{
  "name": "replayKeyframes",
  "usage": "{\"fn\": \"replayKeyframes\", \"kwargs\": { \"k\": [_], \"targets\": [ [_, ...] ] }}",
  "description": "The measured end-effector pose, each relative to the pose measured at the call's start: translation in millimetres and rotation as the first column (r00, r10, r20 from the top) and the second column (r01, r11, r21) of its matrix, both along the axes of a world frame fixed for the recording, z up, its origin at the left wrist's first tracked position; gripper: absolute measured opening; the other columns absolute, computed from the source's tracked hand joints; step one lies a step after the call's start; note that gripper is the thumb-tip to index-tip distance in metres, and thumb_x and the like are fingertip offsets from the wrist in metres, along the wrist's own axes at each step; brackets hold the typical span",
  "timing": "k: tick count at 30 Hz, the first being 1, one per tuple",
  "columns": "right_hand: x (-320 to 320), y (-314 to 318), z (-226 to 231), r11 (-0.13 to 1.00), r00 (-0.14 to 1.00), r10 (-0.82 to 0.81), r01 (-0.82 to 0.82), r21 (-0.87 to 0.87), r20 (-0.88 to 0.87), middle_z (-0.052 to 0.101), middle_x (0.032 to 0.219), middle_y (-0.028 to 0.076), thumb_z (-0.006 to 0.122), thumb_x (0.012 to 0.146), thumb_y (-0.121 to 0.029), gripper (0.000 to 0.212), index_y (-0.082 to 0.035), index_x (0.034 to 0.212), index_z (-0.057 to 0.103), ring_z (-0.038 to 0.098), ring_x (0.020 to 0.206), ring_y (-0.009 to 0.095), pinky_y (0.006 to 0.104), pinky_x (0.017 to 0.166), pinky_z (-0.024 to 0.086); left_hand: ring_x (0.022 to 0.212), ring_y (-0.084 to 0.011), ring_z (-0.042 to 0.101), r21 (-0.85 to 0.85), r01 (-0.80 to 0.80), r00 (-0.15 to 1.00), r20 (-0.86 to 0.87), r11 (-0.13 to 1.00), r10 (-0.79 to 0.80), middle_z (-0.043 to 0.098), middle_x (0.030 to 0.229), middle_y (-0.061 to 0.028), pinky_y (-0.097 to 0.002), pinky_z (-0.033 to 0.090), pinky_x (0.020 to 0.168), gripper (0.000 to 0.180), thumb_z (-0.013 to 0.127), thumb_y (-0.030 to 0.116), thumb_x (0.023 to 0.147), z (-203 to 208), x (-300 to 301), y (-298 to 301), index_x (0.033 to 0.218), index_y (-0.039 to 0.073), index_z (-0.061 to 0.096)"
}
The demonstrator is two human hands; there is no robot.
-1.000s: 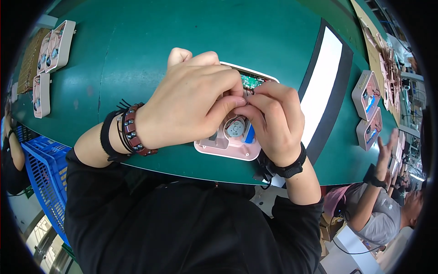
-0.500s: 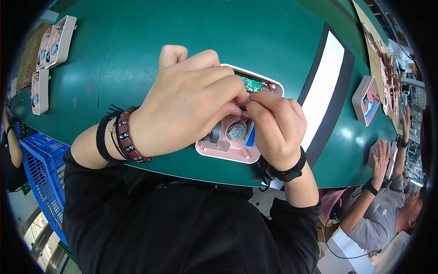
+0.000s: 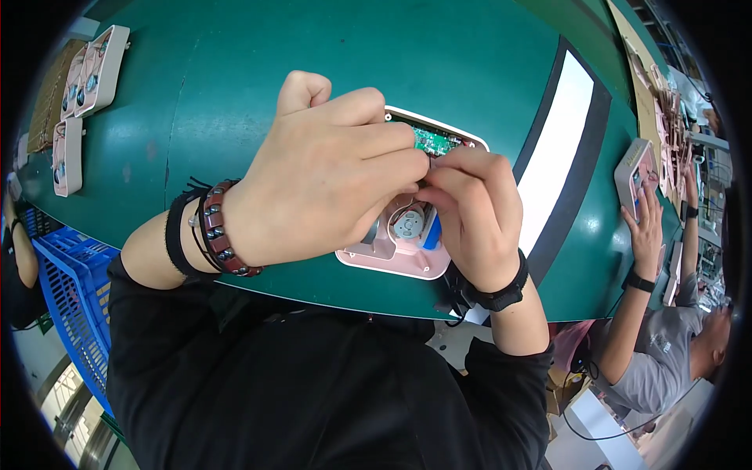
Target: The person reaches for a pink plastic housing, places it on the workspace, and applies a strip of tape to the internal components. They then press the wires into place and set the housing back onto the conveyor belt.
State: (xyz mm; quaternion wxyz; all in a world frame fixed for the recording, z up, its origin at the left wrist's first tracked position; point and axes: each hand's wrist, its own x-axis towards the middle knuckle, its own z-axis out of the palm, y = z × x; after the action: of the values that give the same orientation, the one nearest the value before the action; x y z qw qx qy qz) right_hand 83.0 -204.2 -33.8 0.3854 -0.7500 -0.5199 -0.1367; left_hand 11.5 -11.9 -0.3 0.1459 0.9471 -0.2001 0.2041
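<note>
A pale pink plastic housing (image 3: 415, 265) lies open on the green table in front of me. Inside it are a green circuit board (image 3: 431, 142), a round silver motor-like part (image 3: 407, 225), a blue block (image 3: 432, 235) and thin wires. My left hand (image 3: 333, 176) reaches over the housing's left side, fingertips closed in a pinch. Against them, above the middle of the housing, the thumb and fingers of my right hand (image 3: 482, 215) are pinched too. Whatever small thing sits between the fingertips is hidden by the fingers. The left hand also covers part of the housing.
Similar housings (image 3: 103, 74) stand at the far left beside brown cardboard. A white strip with black borders (image 3: 562, 129) lies right of my work. Farther right, a co-worker's hand (image 3: 645, 231) touches another housing (image 3: 631, 168). A blue plastic basket (image 3: 74, 290) is at lower left.
My fingers have shifted slightly, still pinched together over the housing. At the right, the co-worker's hand has moved up to the other housing, which is now tilted differently.
</note>
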Motion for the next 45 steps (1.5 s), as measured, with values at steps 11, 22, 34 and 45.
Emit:
{"fn": "replayKeyframes", "kwargs": {
  "k": [11,22,34,45],
  "targets": [
    [3,11,-11,0.992,0.992,-0.113,0.11,-0.057,-0.053,0.05,0.105,0.011,0.083,0.069,-0.011,0.022,-0.009,0.084,0.067,0.049,0.102,0.026,0.0344,0.078,0.043,0.075,-0.0165,0.049,-0.174,0.0,0.974,-0.224,0.985,-0.04,0.058,0.077,0.007,-0.0379,0.027,0.075,0.012,0.074,0.019,0.076,-11,7,16,0.078,0.016,0.062],
    [11,6,-9,0.982,0.993,-0.114,0.116,-0.151,0.021,0.051,0.1,0.008,0.08,0.07,-0.012,0.019,-0.009,0.08,0.064,0.049,0.1,0.028,0.0366,0.085,0.036,0.074,-0.0158,0.05,-0.204,-0.059,0.966,-0.259,0.977,0.005,0.061,0.076,0.0068,-0.0374,0.027,0.073,0.014,0.077,0.02,0.075,-12,13,6,0.077,0.015,0.063],
    [12,6,-2,0.978,0.975,-0.093,0.051,-0.204,-0.2,0.058,0.108,0.008,0.076,0.073,-0.006,0.018,-0.008,0.085,0.063,0.053,0.101,0.023,0.0367,0.089,0.032,0.073,-0.0184,0.052,-0.282,-0.067,0.958,-0.287,0.957,-0.018,0.054,0.071,0.0026,-0.0366,0.029,0.072,0.014,0.073,0.011,0.077,-14,17,7,0.08,0.014,0.059],
    [3,15,5,0.97,0.966,-0.17,0.129,-0.208,-0.195,0.06,0.099,0.004,0.073,0.073,0.0,0.017,-0.007,0.084,0.062,0.056,0.09,0.023,0.0336,0.081,0.035,0.076,-0.0199,0.051,-0.191,-0.081,0.964,-0.263,0.978,0.029,0.051,0.075,0.0002,-0.0365,0.03,0.072,0.013,0.067,0.007,0.077,-12,16,4,0.079,0.012,0.056]
  ]
}}
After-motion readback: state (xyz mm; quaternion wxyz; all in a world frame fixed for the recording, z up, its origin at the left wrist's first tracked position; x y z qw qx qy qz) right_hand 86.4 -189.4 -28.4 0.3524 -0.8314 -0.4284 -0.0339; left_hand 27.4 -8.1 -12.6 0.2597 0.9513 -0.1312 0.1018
